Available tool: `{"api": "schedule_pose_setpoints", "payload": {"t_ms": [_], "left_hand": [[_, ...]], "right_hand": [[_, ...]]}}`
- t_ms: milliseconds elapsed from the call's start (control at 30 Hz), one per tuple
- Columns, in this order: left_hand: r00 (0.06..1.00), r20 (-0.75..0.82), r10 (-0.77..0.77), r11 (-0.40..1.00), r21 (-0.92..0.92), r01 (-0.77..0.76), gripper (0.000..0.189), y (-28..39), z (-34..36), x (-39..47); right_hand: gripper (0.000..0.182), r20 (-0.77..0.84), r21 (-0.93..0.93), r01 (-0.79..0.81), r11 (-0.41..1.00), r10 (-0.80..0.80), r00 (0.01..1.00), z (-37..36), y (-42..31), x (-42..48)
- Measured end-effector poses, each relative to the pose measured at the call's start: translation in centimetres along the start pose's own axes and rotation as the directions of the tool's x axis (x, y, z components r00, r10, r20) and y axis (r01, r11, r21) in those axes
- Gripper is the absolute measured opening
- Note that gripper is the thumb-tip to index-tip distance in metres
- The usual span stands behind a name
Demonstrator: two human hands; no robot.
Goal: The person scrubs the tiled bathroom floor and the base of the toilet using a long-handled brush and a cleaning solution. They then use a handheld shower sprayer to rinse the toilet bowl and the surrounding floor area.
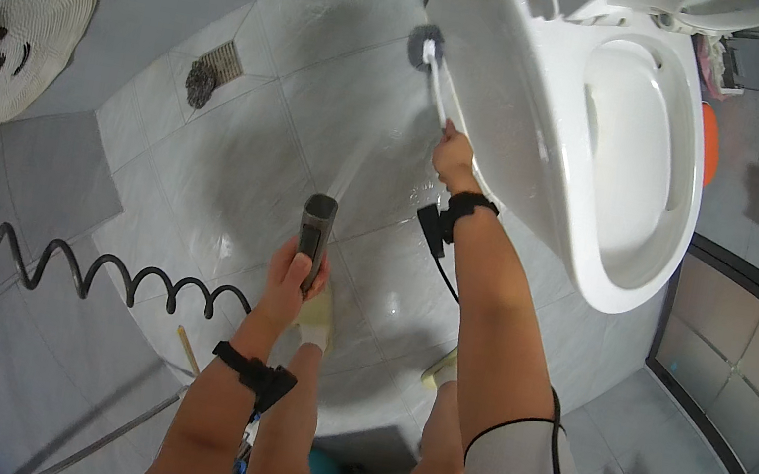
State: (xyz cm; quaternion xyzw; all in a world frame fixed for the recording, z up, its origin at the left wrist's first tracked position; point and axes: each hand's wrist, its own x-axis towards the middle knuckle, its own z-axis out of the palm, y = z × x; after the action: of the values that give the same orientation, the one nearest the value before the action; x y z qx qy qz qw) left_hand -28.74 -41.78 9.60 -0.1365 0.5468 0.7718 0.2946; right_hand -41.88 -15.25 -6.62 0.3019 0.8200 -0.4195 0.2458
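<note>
My left hand (293, 283) is closed around a dark grey spray head (318, 227), its nozzle end pointing away from me. A thin stream of water leaves it over the wet floor tiles (236, 190). My right hand (455, 155) grips the white handle of a toilet brush (437, 88). The brush's grey round head rests on the floor against the base of the white toilet (516, 94). Lid and seat of the toilet are raised.
A floor drain (226, 61) with a clump of dark mesh or scourer (200, 85) on its edge lies left of centre. A black coiled hose (109, 275) crosses the left side. An oval mat (36, 40) is at far left. Slippered feet stand below my hands.
</note>
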Motion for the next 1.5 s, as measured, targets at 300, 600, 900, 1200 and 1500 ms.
{"api": "schedule_pose_setpoints", "payload": {"t_ms": [300, 600, 900, 1200, 1500], "left_hand": [[1.0, 0.022, -0.005, 0.999, 0.052, 0.003, 0.063, 3.7, 1.3, -4.0], [0.976, 0.205, 0.074, 0.958, 0.256, -0.127, 0.045, 12.1, 16.6, -6.0], [0.974, 0.203, -0.104, 0.983, 0.168, 0.071, 0.038, 13.7, 26.6, -4.4], [0.98, 0.182, -0.082, 0.976, 0.213, 0.042, 0.042, 10.4, 27.4, -5.1], [0.993, 0.082, -0.079, 0.992, 0.101, 0.07, 0.039, 9.7, 30.1, -5.7]], "right_hand": [[0.045, -0.167, -0.243, 0.062, 0.968, -0.105, 0.98, -1.3, 18.8, -20.5], [0.056, -0.082, -0.236, 0.135, 0.962, -0.158, 0.984, -20.2, 5.2, -43.3], [0.035, 0.042, -0.383, 0.361, 0.851, -0.374, 0.926, -33.8, 4.9, -29.3], [0.035, 0.382, -0.499, 0.486, 0.717, -0.322, 0.866, -40.6, 8.4, -23.2], [0.028, 0.08, -0.802, 0.243, 0.546, -0.305, 0.949, -39.0, 6.1, -20.7]]}}
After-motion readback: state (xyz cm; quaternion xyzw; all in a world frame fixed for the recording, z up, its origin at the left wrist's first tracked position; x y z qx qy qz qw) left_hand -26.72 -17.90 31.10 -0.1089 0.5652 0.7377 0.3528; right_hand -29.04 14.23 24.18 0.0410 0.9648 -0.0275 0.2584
